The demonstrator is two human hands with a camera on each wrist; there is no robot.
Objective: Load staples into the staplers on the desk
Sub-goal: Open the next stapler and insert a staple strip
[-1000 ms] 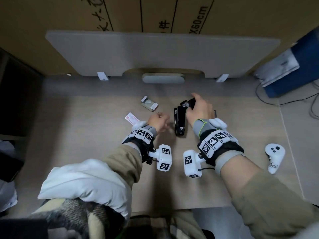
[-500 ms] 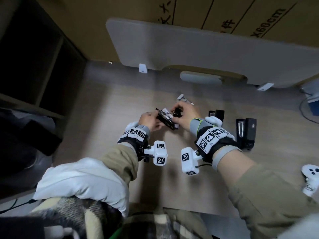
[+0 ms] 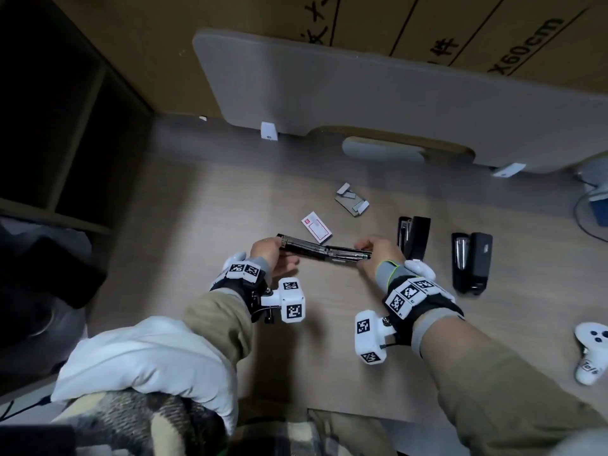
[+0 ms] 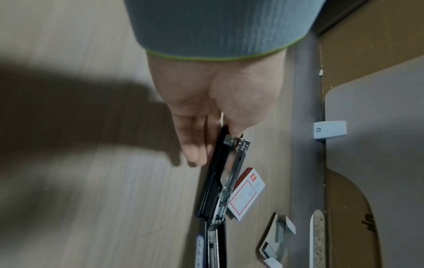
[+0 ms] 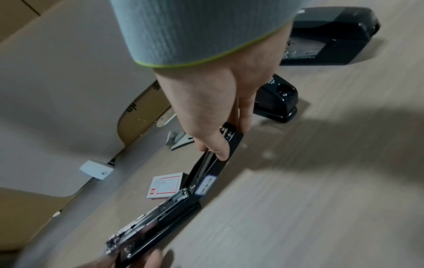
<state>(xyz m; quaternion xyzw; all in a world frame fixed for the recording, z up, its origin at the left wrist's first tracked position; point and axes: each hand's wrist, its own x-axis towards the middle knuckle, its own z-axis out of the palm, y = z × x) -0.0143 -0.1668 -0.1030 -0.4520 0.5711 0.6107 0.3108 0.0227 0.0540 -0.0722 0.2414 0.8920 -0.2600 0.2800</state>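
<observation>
A black stapler (image 3: 325, 252) is swung open flat, its metal staple channel showing, and is held just above the desk between both hands. My left hand (image 3: 279, 255) pinches its left end (image 4: 231, 143). My right hand (image 3: 363, 255) pinches the right end, thumb on the black arm (image 5: 229, 145). A red-and-white staple box (image 3: 316, 231) lies just behind the stapler. Two more black staplers (image 3: 413, 238) (image 3: 472, 266) lie on their sides to the right.
An opened grey cardboard packet (image 3: 352, 199) lies behind the staple box. A white controller (image 3: 592, 353) sits at the right desk edge. A grey panel (image 3: 394, 93) stands along the back. Dark shelving (image 3: 65, 126) flanks the desk's left side.
A second ago my right hand was at a stapler lying on the desk. Both hands then took up another stapler, and it now lies swung open flat. The view has turned left.
</observation>
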